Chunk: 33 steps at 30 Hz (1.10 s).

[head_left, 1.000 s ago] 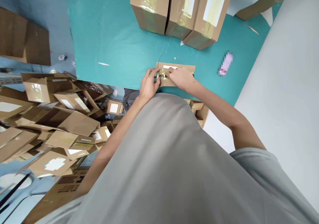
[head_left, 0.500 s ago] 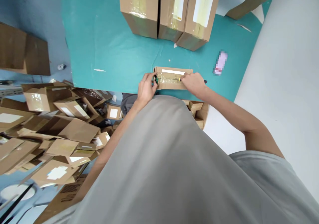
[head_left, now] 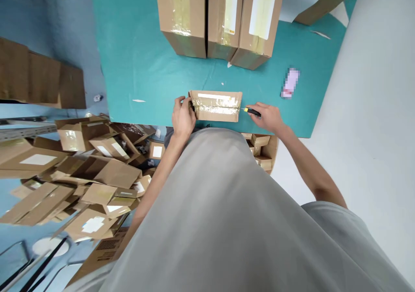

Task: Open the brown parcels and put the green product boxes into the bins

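A small cardboard box with shiny clear tape and a white label strip lies on the green table near its front edge. My left hand grips the box's left end, the fingertips partly hidden at its edge. In my right hand is a black and yellow utility knife, its thin blade pointing left, just off the box's right end. A dark line runs along the middle of the tape.
Three tall taped cartons stand at the table's back. A blurred-out pinkish item lies to the right on the green table. Many opened cardboard boxes are heaped on the floor at left. A white wall rises at right.
My right hand with the knife has moved right, from over the taped seam to beyond the box's right end. The box and my left hand appear shifted slightly left.
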Motion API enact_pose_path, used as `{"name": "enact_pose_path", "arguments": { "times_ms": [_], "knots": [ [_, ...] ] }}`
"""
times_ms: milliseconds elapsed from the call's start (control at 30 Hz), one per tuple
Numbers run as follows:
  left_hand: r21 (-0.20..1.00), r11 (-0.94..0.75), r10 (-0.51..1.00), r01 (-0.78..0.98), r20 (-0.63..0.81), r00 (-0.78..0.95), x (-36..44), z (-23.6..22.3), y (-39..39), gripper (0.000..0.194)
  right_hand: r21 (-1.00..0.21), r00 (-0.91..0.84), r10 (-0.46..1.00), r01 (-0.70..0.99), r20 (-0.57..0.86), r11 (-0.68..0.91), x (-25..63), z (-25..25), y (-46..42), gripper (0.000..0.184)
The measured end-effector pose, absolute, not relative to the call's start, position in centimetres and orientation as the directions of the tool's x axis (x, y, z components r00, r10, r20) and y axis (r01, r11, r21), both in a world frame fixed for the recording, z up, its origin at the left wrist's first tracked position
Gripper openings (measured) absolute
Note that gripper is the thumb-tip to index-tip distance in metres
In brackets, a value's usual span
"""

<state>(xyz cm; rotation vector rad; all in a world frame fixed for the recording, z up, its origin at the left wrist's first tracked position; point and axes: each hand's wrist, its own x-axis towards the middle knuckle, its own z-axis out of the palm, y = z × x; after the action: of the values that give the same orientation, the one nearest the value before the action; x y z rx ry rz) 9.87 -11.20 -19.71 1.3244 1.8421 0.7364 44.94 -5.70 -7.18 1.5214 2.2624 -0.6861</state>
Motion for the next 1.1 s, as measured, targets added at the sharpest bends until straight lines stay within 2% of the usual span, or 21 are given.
{"name": "enact_pose_path", "arguments": {
  "times_ms": [133,333,433,567,667,833,1000,1100],
  "knots": [
    [0.801,0.313,0.950,0.510,-0.271,-0.157,9.0,-21.3,-10.1,0.029,-0.287,-0.296,0.833,0.942,-0.468,0.174,43.9,-10.6,-8.4,0.052],
    [0.787,0.351,0.915,0.508,-0.404,-0.006,9.9,-22.5,-8.7,0.028,-0.354,-0.216,0.849,0.935,-0.482,0.036,44.3,-13.5,-10.5,0.056],
    [0.798,0.367,0.913,0.479,-0.408,-0.020,10.3,-22.3,-8.8,0.030,-0.352,-0.156,0.854,0.935,-0.497,-0.034,44.0,-14.5,-11.3,0.057],
    [0.810,0.360,0.925,0.462,-0.375,-0.064,9.7,-21.4,-8.7,0.042,-0.406,-0.150,0.845,0.910,-0.514,-0.085,42.3,-15.3,-12.3,0.057],
    [0.795,0.350,0.920,0.495,-0.392,-0.022,9.0,-20.5,-8.5,0.044,-0.386,-0.146,0.844,0.919,-0.516,-0.076,41.4,-14.8,-12.5,0.057],
    [0.763,0.366,0.888,0.533,-0.458,0.046,8.9,-19.6,-8.8,0.035,-0.177,-0.169,0.847,0.980,-0.504,0.090,42.7,-10.7,-12.0,0.054],
    [0.748,0.253,0.953,0.614,-0.303,-0.024,9.5,-19.1,-9.9,0.051,-0.109,-0.210,0.858,0.978,-0.469,0.180,44.0,-6.5,-10.6,0.057],
    [0.714,0.220,0.969,0.665,-0.237,-0.065,9.8,-18.2,-10.2,0.047,-0.130,-0.263,0.835,0.965,-0.483,0.229,42.3,-6.3,-9.3,0.056]
  ]
}}
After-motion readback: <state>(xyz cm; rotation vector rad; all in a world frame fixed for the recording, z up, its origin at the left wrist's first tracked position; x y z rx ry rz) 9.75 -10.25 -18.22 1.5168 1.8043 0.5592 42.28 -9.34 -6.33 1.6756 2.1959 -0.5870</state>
